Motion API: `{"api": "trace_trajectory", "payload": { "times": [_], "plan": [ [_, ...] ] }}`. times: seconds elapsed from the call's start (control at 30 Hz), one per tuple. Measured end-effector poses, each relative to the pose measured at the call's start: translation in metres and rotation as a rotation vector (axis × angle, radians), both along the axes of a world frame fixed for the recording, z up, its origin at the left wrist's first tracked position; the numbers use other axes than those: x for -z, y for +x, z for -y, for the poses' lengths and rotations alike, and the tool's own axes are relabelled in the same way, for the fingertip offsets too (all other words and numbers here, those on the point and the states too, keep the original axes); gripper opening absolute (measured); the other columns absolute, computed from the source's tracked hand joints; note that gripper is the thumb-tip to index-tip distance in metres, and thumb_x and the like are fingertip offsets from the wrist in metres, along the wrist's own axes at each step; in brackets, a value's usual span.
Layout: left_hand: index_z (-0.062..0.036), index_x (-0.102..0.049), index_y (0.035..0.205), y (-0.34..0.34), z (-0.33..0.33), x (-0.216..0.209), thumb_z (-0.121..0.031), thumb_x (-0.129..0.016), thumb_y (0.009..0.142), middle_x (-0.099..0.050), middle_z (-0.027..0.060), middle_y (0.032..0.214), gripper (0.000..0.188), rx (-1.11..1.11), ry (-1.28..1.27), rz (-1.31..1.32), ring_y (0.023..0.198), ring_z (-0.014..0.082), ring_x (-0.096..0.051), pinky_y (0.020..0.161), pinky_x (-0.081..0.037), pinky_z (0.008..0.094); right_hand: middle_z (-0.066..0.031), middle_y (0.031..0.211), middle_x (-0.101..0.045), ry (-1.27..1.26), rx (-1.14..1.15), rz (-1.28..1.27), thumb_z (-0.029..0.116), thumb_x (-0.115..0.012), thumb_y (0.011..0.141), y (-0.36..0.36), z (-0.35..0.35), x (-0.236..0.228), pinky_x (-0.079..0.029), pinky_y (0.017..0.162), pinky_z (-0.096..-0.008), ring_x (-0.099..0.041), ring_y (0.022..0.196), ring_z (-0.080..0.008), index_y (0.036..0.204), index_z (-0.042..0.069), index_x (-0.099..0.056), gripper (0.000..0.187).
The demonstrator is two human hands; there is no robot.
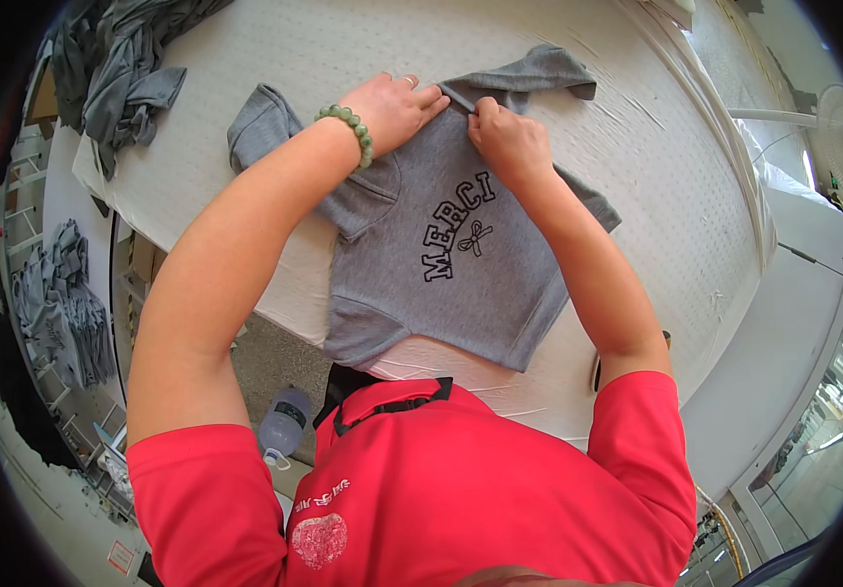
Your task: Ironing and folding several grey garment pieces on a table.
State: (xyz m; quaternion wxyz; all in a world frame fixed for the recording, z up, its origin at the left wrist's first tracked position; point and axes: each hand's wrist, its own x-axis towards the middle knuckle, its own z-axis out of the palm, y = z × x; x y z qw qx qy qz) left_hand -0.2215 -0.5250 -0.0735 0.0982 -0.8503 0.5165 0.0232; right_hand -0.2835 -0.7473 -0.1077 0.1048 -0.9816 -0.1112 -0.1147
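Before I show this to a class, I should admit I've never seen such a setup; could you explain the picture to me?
There's no robot here. A fisheye camera on the person's head looks down, so straight edges curve near the rim. The bare arms are the wearer's own, coming out of a red shirt.

On the pale covered table lies a grey garment with dark lettering and a bow. More grey cloth is heaped at the upper left.

The right hand seems to pinch the garment's far edge. The left hand touches it close by; whether it grips is unclear.
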Motion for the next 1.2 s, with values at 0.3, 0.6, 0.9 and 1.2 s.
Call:
{"api": "trace_trajectory", "payload": {
  "times": [0.3,0.6,0.9,1.2],
  "plan": [
    [-0.0138,-0.054,0.152,-0.004,-0.001,-0.006,-0.016,-0.052,0.100,-0.057,0.0020,0.148,0.052,-0.020,-0.003,0.019,0.123,0.0245,-0.062,0.095,-0.056,0.0374,-0.0173,0.149,-0.055,-0.035,0.045,-0.073,0.043,-0.066,0.099,0.016,0.014,-0.003,-0.046,0.109,-0.0476,-0.054,0.137,-0.0302,0.136,0.007,-0.058,0.053],
    [-0.0134,-0.050,0.155,-0.002,-0.008,-0.001,-0.013,-0.052,0.100,-0.052,0.0020,0.155,0.056,-0.009,0.039,-0.024,0.128,0.0260,-0.060,0.097,-0.055,0.0379,-0.0198,0.158,-0.049,-0.055,0.134,0.042,0.032,-0.078,0.094,-0.140,0.137,-0.085,-0.032,0.124,-0.0488,-0.042,0.150,-0.0380,0.153,0.000,-0.046,0.075],
    [-0.0136,-0.053,0.153,0.003,-0.017,0.009,-0.011,-0.054,0.097,-0.051,-0.0010,0.158,0.056,0.044,-0.027,0.067,0.121,0.0227,-0.063,0.094,-0.056,0.0357,-0.0236,0.125,-0.066,-0.049,0.929,-0.235,0.033,-0.074,0.097,-0.378,0.194,-0.097,-0.052,0.094,-0.0480,-0.064,0.114,-0.0383,0.133,-0.003,-0.059,0.054],
    [-0.0102,-0.056,0.150,0.005,-0.024,0.003,-0.014,-0.051,0.101,-0.048,-0.0014,0.162,0.050,0.011,-0.011,-0.022,0.128,0.0244,-0.061,0.096,-0.057,0.0383,-0.0040,0.052,-0.054,0.485,1.016,-0.794,0.039,-0.073,0.098,-0.231,0.148,-0.173,-0.039,0.038,-0.0359,-0.052,0.040,-0.0134,0.080,0.005,-0.062,0.040]
  ]
}}
